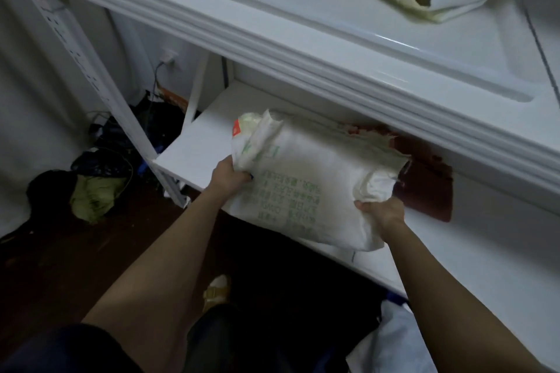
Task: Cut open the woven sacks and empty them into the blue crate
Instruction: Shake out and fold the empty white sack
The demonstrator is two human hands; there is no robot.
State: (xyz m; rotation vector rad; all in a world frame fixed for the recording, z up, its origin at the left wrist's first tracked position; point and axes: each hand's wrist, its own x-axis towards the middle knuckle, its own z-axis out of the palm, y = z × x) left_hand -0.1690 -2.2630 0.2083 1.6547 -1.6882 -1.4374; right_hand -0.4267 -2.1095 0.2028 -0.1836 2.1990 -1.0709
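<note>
The white shelf (197,142) carries the woven sack (303,179), which lies on its side on the lower board, partly over the front edge. The left hand (231,174) grasps its folded end and the right hand (383,213) clutches the bunched corner, probably to draw the full sack out evenly. The blue crate and any cutting tool are not clearly visible, and the green print is too blurred to read.

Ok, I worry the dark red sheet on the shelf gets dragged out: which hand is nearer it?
Right. The right hand grips one end of the sack, just beside the red sheet; the left hand grips the opposite end, the whole sack away.
</note>
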